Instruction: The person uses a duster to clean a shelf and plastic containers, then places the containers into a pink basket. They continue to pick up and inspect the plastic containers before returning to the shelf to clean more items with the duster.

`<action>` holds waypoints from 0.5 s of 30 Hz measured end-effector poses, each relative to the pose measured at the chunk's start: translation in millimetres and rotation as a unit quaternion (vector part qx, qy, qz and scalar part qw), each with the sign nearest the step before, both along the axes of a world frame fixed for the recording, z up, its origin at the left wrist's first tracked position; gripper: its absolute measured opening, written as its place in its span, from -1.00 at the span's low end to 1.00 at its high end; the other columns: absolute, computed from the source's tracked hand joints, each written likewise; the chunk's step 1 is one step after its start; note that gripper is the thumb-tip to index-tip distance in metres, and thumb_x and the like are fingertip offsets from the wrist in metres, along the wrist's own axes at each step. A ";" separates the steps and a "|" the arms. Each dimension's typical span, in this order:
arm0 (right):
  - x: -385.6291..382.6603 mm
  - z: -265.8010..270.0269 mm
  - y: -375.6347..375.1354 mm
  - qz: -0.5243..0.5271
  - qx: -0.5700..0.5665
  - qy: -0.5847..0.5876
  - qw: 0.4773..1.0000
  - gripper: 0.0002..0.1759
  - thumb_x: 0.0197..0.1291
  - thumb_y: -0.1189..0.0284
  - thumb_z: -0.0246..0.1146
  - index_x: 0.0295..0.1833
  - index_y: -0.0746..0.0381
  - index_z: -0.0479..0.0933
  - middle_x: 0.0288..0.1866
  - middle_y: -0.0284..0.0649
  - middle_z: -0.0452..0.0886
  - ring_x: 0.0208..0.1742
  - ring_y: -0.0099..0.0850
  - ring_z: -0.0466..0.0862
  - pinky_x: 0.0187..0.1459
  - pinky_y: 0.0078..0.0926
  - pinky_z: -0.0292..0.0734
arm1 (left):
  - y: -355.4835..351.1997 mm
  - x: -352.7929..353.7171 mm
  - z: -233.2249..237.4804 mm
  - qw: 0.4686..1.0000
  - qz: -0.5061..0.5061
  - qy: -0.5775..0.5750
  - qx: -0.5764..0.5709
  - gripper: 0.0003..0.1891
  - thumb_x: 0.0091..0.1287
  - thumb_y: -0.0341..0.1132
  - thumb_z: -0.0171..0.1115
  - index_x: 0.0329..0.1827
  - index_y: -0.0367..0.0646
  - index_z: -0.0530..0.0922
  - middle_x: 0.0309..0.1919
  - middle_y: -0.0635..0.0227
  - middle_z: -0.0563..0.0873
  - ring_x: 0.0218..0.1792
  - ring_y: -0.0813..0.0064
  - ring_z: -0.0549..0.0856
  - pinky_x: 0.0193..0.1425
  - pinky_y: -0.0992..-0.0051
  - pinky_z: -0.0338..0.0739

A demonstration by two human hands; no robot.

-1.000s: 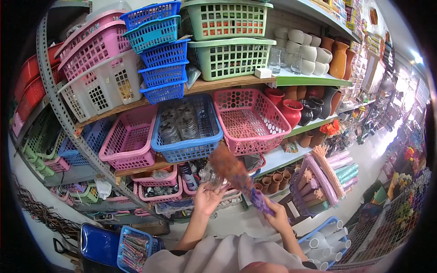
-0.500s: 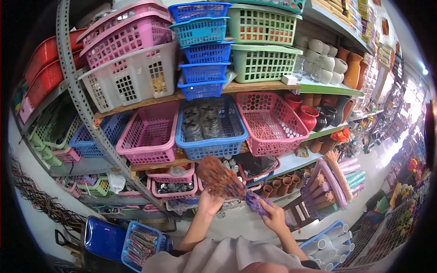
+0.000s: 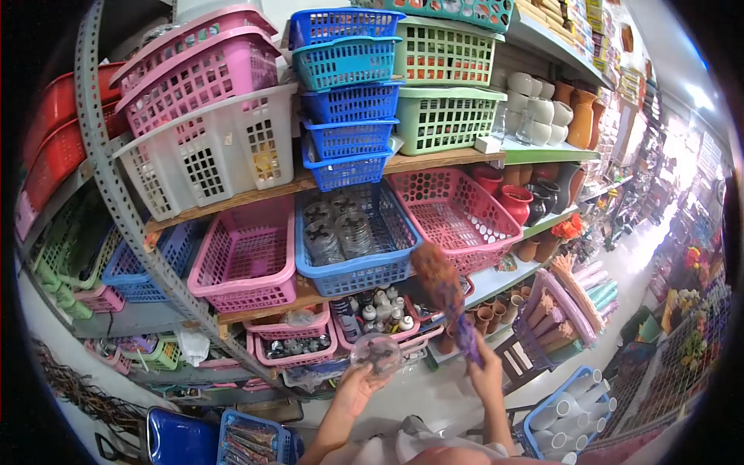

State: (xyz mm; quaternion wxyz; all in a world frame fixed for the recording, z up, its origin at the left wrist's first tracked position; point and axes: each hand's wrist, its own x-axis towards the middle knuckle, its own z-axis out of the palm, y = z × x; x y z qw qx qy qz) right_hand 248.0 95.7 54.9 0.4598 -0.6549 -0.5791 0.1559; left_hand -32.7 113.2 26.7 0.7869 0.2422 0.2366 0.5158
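My left hand (image 3: 356, 394) grips a clear round plastic container (image 3: 377, 353) with a dark pattern on its face, below the shelves. To its right, my right hand (image 3: 486, 373) is wrapped around the purple handle of a brown feather duster (image 3: 443, 283), whose head is raised, tilted to the left and apart from the container. The duster's head overlaps the front corner of a pink basket (image 3: 457, 209) in view. Similar clear round containers (image 3: 335, 229) lie stacked inside a blue basket (image 3: 353, 275) straight ahead.
A lower basket holds white-capped bottles (image 3: 380, 310). Another pink basket (image 3: 244, 256) stands at left beside a perforated metal post (image 3: 132, 178). A purple basket of rolled bundles (image 3: 535, 333) and a blue basket of white tubes (image 3: 570, 415) are at right.
The duster has swung up and to the right, away from my left hand. The clear container in my left hand, previously covered by the duster, now shows. The whole view has shifted slightly.
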 end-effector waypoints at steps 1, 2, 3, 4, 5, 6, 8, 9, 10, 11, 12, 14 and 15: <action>8.9 9.1 6.2 -0.015 0.048 0.004 0.999 -0.31 -0.03 0.53 0.23 0.33 0.03 0.39 -0.09 0.09 0.62 -0.11 -0.04 0.65 -0.03 -0.29 0.51 | 0.6 1.0 1.0 1.000 -0.007 -0.002 -0.002 -0.60 0.41 -0.33 0.02 0.28 -0.25 0.35 0.19 -0.05 0.53 0.16 0.14 0.60 0.28 0.17 0.48; 19.0 25.5 13.3 -0.036 0.052 -0.028 0.998 -0.31 -0.01 0.50 0.23 0.34 0.04 0.38 -0.09 0.07 0.61 -0.12 -0.05 0.65 -0.03 -0.29 0.51 | 2.6 1.3 4.9 1.000 0.016 0.009 -0.014 -0.60 0.41 -0.33 0.02 0.28 -0.25 0.35 0.18 -0.05 0.54 0.13 0.14 0.62 0.26 0.18 0.50; 26.4 47.4 20.2 -0.057 0.057 -0.058 0.995 -0.32 0.02 0.47 0.23 0.36 0.04 0.37 -0.08 0.05 0.60 -0.13 -0.06 0.64 -0.03 -0.28 0.52 | 7.2 0.6 7.9 0.999 0.039 0.022 -0.025 -0.59 0.41 -0.33 0.02 0.29 -0.24 0.34 0.17 -0.05 0.55 0.11 0.15 0.63 0.23 0.19 0.52; 30.0 71.4 28.4 -0.088 0.045 -0.104 0.990 -0.34 0.04 0.51 0.19 0.36 0.11 0.36 -0.08 0.03 0.59 -0.06 -0.18 0.64 0.04 -0.36 0.47 | 11.8 -0.6 6.1 0.997 0.060 0.032 -0.027 -0.61 0.40 -0.33 0.02 0.26 -0.23 0.36 0.13 -0.05 0.58 0.09 0.15 0.64 0.19 0.22 0.57; 34.1 92.9 39.2 -0.102 0.024 -0.130 0.986 -0.33 0.05 0.43 0.20 0.36 0.09 0.33 -0.07 0.03 0.59 -0.06 -0.05 0.61 0.02 -0.25 0.48 | 19.7 -1.8 9.7 0.998 0.055 0.034 -0.023 -0.61 0.40 -0.33 0.02 0.26 -0.23 0.36 0.13 -0.05 0.58 0.09 0.15 0.64 0.19 0.22 0.57; 39.4 107.2 55.8 -0.111 0.027 -0.158 0.981 -0.34 0.05 0.40 0.20 0.35 0.10 0.31 -0.06 0.04 0.58 -0.06 -0.02 0.61 -0.01 -0.21 0.48 | 27.0 -2.3 14.8 0.998 0.060 0.031 -0.016 -0.65 0.39 -0.36 0.04 0.21 -0.24 0.40 0.14 -0.08 0.57 0.10 0.12 0.64 0.17 0.19 0.58; 52.5 125.2 92.7 -0.116 0.032 -0.204 0.971 -0.36 0.06 0.34 0.20 0.31 0.17 0.26 -0.05 0.07 0.55 -0.10 0.03 0.61 -0.07 -0.11 0.50 | 38.9 3.8 29.2 0.996 0.084 0.040 -0.004 -0.67 0.39 -0.40 0.03 0.20 -0.25 0.40 0.14 -0.11 0.56 0.10 0.09 0.63 0.13 0.20 0.61; 59.4 128.5 116.3 -0.113 0.035 -0.222 0.968 -0.37 0.07 0.31 0.20 0.28 0.23 0.24 -0.06 0.09 0.54 -0.13 0.06 0.62 -0.12 -0.06 0.52 | 49.6 4.8 19.4 0.995 0.090 0.052 -0.003 -0.65 0.41 -0.40 0.01 0.23 -0.27 0.36 0.14 -0.10 0.56 0.10 0.10 0.64 0.13 0.21 0.61; 60.3 138.9 136.2 -0.104 0.006 -0.254 0.962 -0.44 0.09 0.31 0.20 0.16 0.31 0.25 -0.11 0.12 0.53 -0.12 0.08 0.61 -0.15 -0.06 0.53 | 57.2 11.4 26.9 0.993 0.101 0.055 0.011 -0.64 0.41 -0.39 0.00 0.25 -0.27 0.34 0.14 -0.10 0.56 0.10 0.10 0.63 0.12 0.21 0.61; 64.8 139.0 160.6 -0.085 0.016 -0.298 0.951 -0.51 0.09 0.33 0.20 0.10 0.30 0.27 -0.15 0.12 0.54 -0.16 0.08 0.63 -0.20 -0.07 0.56 | 64.5 18.3 35.1 0.992 0.113 0.058 0.025 -0.63 0.42 -0.39 0.00 0.26 -0.28 0.33 0.15 -0.10 0.56 0.10 0.10 0.63 0.12 0.21 0.62; 68.0 137.2 185.5 -0.070 0.014 -0.344 0.936 -0.55 0.08 0.36 0.20 0.07 0.28 0.30 -0.17 0.10 0.55 -0.18 0.05 0.65 -0.24 -0.09 0.57 | 74.9 25.5 36.5 0.992 0.113 0.056 0.026 -0.63 0.42 -0.39 0.00 0.26 -0.28 0.33 0.15 -0.10 0.56 0.10 0.10 0.63 0.12 0.21 0.62; 68.8 133.8 229.0 -0.041 -0.011 -0.433 0.901 -0.60 0.06 0.41 0.19 0.03 0.26 0.35 -0.20 0.06 0.58 -0.23 -0.04 0.68 -0.30 -0.13 0.60 | 93.2 39.6 36.3 0.992 0.110 0.050 0.048 -0.62 0.42 -0.38 0.00 0.27 -0.27 0.32 0.16 -0.10 0.55 0.10 0.08 0.63 0.12 0.21 0.62; 66.0 133.3 246.2 -0.028 -0.033 -0.475 0.879 -0.61 0.05 0.42 0.19 0.03 0.26 0.38 -0.21 0.03 0.60 -0.25 -0.09 0.70 -0.32 -0.15 0.60 | 101.1 47.7 39.5 0.991 0.111 0.050 0.047 -0.62 0.42 -0.38 0.00 0.27 -0.27 0.32 0.16 -0.10 0.55 0.10 0.08 0.63 0.12 0.21 0.62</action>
